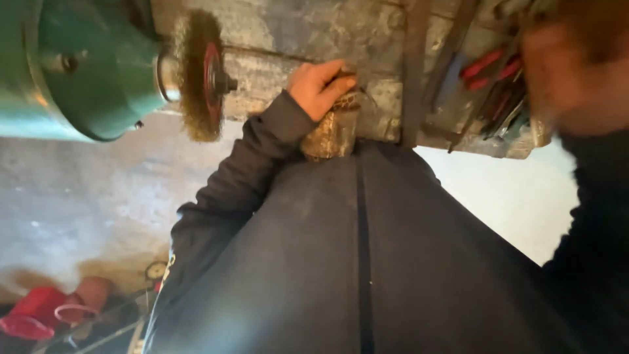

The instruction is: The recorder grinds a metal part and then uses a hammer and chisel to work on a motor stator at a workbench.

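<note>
A dark jacket (367,262) fills the near view. At the right edge the right hand (563,65) is a close blur, and I cannot tell how its fingers sit. Farther out, the left hand (320,88) clenches around the top of a rusty metal can (331,134), beside a stone wall (295,33). To the left, a wire brush wheel (200,75) sits on a green grinder (85,69). Red-handled tools (488,72) hang at the right.

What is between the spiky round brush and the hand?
In the head view, only bare grey stone wall lies between the wire wheel brush and the left hand, which grips a rusty metal piece.
</note>
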